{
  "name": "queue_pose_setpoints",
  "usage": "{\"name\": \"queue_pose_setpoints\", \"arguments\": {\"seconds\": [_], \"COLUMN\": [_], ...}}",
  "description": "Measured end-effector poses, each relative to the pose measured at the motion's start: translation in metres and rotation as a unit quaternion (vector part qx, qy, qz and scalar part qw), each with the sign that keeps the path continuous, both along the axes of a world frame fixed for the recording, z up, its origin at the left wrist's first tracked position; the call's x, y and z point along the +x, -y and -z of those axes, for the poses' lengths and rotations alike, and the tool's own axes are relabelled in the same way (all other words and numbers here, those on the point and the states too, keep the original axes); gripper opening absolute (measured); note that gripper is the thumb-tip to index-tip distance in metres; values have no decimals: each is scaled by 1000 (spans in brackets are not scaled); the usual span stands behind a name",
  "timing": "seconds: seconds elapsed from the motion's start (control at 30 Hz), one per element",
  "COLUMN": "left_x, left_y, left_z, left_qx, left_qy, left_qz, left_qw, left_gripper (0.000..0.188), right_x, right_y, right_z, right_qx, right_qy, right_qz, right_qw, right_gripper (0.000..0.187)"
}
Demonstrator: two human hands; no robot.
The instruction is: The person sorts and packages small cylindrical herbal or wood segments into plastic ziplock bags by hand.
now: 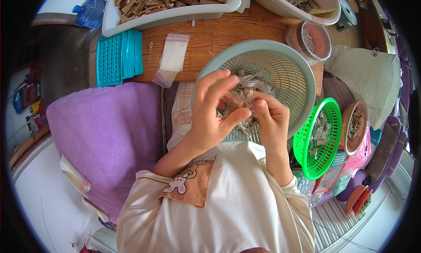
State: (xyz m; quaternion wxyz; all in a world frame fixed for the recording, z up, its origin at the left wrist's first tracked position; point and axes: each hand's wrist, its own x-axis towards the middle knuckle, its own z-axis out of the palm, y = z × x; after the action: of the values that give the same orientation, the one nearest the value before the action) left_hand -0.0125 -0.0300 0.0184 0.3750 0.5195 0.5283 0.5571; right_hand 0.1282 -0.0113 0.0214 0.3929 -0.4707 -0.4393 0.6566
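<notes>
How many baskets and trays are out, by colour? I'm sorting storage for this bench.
Pale blue-grey round slotted plastic basket: 1
Bright green round plastic mesh basket: 1
Brown round woven basket: 1
White rectangular plastic trays: 2
Total: 5

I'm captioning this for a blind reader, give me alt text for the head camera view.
Seen from above, a person's left hand and right hand together hold a small clear plastic bag of pale dried pieces over a pale blue-green slotted basket. A green basket sits to the right, a purple cushion to the left.
</notes>
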Motion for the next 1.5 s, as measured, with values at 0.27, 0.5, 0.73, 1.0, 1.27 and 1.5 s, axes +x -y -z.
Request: {"name": "queue_pose_setpoints", "arguments": {"seconds": [0.27, 0.5, 0.73, 1.0, 1.27, 1.5], "left_x": [2, 2, -2, -6, -17, -26], "left_y": [-3, -8, -5, -11, -21, -38], "left_z": [5, 2, -2, 2, -12, 4], "left_qx": [94, 100, -29, 18, 133, 71], "left_qy": [-177, -183, -108, -121, -342, -172], "left_qz": [12, 12, 51, 35, 20, 5], "left_qw": [980, 978, 992, 992, 930, 983], "left_gripper": [28, 15, 15, 19, 19, 6], "right_x": [-11, -15, -16, -18, -19, -14], "right_y": [2, -1, -1, -3, -3, -5], "right_z": [-9, -7, -4, -3, -10, -25], "right_qx": [87, 163, 150, 142, 254, 343], "right_qy": [118, 189, 179, 221, 302, 323], "right_qz": [41, 55, 44, 19, -45, -88], "right_qw": [988, 967, 971, 965, 918, 878], "right_gripper": [18, 14, 11, 10, 14, 21]}}
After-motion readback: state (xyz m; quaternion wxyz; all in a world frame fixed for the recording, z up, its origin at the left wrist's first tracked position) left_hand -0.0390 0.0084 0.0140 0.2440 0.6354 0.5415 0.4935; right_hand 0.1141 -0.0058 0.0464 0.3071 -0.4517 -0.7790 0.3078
